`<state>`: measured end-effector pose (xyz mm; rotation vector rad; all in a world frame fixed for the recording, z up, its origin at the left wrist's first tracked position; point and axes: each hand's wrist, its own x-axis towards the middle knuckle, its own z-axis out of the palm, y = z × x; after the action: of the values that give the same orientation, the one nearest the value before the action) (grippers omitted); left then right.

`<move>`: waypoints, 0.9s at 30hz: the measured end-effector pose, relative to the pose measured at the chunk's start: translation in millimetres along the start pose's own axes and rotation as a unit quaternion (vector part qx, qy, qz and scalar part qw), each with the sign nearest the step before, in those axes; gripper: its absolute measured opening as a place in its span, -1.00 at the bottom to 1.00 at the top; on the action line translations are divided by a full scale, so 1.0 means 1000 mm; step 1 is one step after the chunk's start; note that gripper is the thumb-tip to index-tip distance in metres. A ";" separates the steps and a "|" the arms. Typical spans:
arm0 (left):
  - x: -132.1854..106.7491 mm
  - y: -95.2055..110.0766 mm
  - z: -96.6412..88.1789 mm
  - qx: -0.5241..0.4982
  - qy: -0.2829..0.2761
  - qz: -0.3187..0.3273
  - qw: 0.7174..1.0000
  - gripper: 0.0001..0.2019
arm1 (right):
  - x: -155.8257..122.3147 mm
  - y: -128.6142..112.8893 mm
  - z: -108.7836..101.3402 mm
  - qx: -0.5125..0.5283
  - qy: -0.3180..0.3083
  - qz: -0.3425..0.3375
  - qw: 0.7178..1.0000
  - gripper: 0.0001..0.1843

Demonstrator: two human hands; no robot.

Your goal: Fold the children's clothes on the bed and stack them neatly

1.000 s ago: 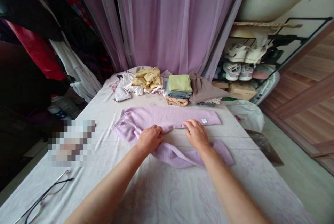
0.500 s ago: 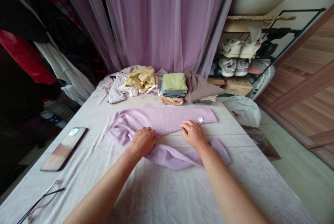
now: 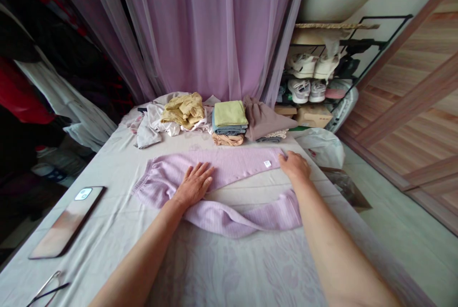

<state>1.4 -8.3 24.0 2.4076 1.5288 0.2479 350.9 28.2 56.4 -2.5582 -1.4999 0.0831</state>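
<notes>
1. The left hand (image 3: 195,185) has shifted outward and now lies open and flat, fingers spread, on a lilac ribbed knit garment (image 3: 229,164).
2. The right hand (image 3: 294,166) has moved to the garment's far end, just beside its small white label (image 3: 267,164). Its fingertips touch the edge, but I cannot tell whether they pinch the cloth.
3. The garment lies spread across a pale floral bed cover (image 3: 232,269), its lower band curving below both hands.
4. Beyond the garment sits a folded green-and-blue cloth stack (image 3: 229,118); to its left lies a smartphone (image 3: 67,221).
</notes>
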 end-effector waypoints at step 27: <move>0.004 0.012 0.000 0.128 0.024 -0.074 0.989 -0.34 | -0.045 -0.103 0.045 0.010 -0.108 -0.433 0.895 -0.37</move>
<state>13.2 -9.0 27.6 2.4751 1.8523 0.0845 234.0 44.2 28.3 -1.6702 -2.5430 0.2593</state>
